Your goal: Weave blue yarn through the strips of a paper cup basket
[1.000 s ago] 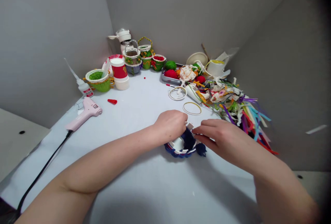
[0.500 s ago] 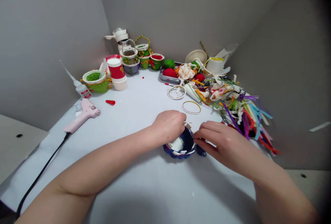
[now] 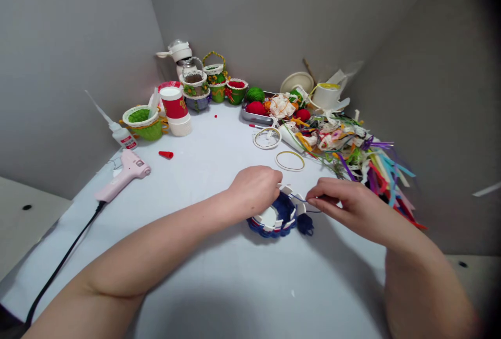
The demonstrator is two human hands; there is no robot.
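A small round basket [image 3: 273,228] of dark blue yarn woven between white upright strips stands on the white table. My left hand [image 3: 256,188] is closed on its far left rim; the fingertips are partly hidden behind the hand. To the right of the basket, my right hand [image 3: 332,197] pinches a strand of blue yarn [image 3: 298,199] between thumb and fingers. The strand runs from the basket to these fingertips. A small bundle of blue yarn [image 3: 305,224] lies on the table against the basket's right side, below my right hand.
At left lie a pink glue gun [image 3: 124,174] with a black cord, a glue bottle [image 3: 124,135] and a red cap [image 3: 166,155]. Finished little baskets [image 3: 195,91] line the back. A metal tray [image 3: 256,116] holds yarn balls; colourful ribbons [image 3: 376,172] heap at right. A ring [image 3: 289,168] lies beyond my hands.
My right hand has moved right, away from the basket's rim, drawing the blue strand out taut. My left hand stays on the basket. The view has shifted slightly.
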